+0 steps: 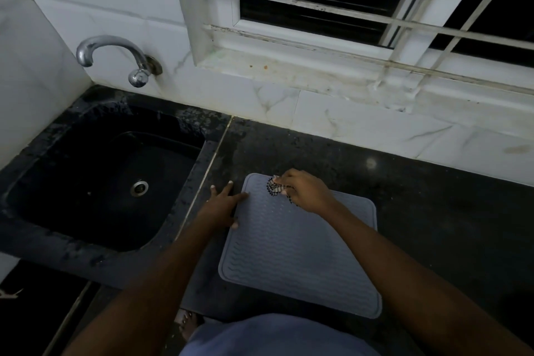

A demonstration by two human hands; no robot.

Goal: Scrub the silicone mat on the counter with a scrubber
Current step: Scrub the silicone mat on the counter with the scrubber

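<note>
A grey ribbed silicone mat (297, 251) lies flat on the black counter (433, 211). My right hand (306, 189) is closed around a small dark-and-light mesh scrubber (274, 186), which presses on the mat's far left corner. My left hand (222, 206) rests flat with fingers spread on the counter at the mat's left edge, its fingertips touching that edge.
A black sink (95, 182) with a metal drain sits to the left of the mat. A chrome tap (115, 56) juts from the white tiled wall. A barred window (375, 3) runs above the counter. The counter's front edge is near my body.
</note>
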